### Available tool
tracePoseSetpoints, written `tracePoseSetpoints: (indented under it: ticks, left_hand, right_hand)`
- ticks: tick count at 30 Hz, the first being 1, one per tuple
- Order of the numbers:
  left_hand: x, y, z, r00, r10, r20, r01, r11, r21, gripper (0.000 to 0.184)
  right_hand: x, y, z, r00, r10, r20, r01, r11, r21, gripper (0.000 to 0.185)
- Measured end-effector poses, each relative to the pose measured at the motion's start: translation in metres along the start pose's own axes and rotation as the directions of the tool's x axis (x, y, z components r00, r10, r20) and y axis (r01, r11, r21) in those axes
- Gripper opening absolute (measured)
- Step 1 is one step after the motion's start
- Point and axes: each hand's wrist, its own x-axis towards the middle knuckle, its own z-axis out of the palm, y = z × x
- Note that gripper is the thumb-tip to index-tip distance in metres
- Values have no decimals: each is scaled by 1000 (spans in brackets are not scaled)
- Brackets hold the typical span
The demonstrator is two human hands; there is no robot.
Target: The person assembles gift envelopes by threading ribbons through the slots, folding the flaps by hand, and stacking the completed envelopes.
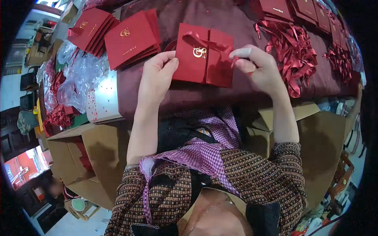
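Note:
A dark red card-like folder (187, 67) with a gold logo is held up over the table edge, tilted toward me. My left hand (156, 72) grips its left edge between thumb and fingers. A red satin ribbon (208, 42) crosses the upper part of the folder, and a dark vertical line runs down its middle. At the right edge, my right hand (256, 65) is closed in a pinch on the ribbon's end, with whitish wrapping on one finger. Part of the ribbon's end is hidden by these fingers.
Stacks of red folders (132, 37) lie left of my hands, beside clear plastic bags (82, 78). To the right, loose red ribbons (293, 55) hang in a heap near more folders (275, 8). Cardboard boxes (106, 149) stand below the dark red tablecloth (136, 88).

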Motion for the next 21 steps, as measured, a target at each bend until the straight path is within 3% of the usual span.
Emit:
tracePoseSetpoints:
  ticks: [2, 5, 11, 21]
  left_hand:
    - [-3, 6, -1, 995, -12, 99, 21, 996, -91, 29]
    - [-4, 5, -4, 991, -32, 134, 42, 997, -69, 32]
    - [-12, 13, 3, 995, 7, 103, -1, 998, -56, 30]
    - [-19, 16, 7, 990, 83, 117, -80, 996, -29, 27]
  right_hand:
    - [0, 0, 11, 999, -24, 36, 25, 999, -32, 10]
    - [2, -5, 28, 994, -85, 67, 88, 996, -34, 12]
    - [11, -14, 49, 970, -239, 44, 242, 956, -162, 10]
    - [23, -25, 50, 949, -271, 162, 302, 928, -219, 11]
